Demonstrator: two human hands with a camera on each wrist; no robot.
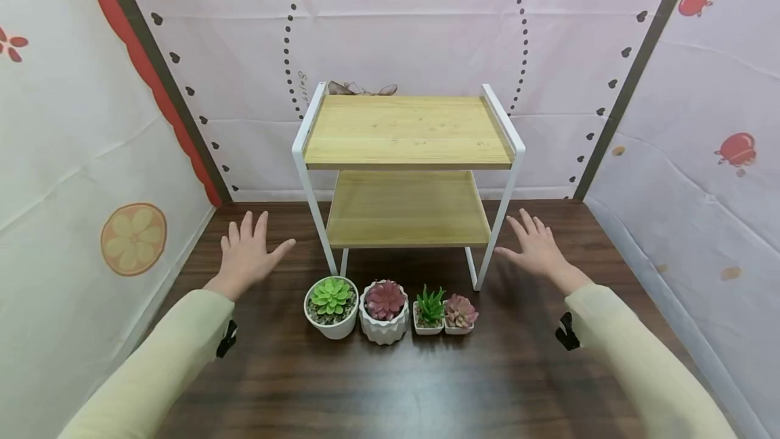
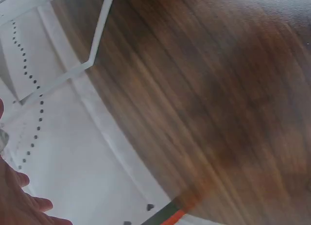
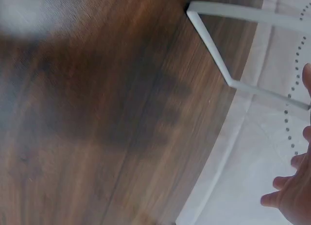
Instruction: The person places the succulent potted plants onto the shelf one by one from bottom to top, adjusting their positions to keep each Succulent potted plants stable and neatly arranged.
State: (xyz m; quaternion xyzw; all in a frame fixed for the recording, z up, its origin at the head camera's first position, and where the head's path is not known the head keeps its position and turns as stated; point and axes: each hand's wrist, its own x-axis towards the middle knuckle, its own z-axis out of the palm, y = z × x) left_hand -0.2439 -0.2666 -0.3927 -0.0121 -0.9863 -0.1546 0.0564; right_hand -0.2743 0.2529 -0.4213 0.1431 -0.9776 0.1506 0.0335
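My left hand (image 1: 245,257) is held out with spread fingers to the left of a two-tier wooden shelf (image 1: 408,131) with a white frame. On the other side, my right hand (image 1: 537,249) has its fingers extended beside the shelf's right leg. Both hands hold nothing. In front of the shelf stand potted succulents in a row: a green one in a round white pot (image 1: 332,326), a dark red one in a ridged white pot (image 1: 385,328), a spiky green one (image 1: 430,307) and a pinkish one (image 1: 460,311) in small square pots.
The dark wood-grain table (image 1: 378,391) carries everything. Printed cloth walls (image 1: 408,46) enclose it at the back and both sides. Both shelf boards are bare; the lower board (image 1: 408,212) sits above the tabletop between white legs.
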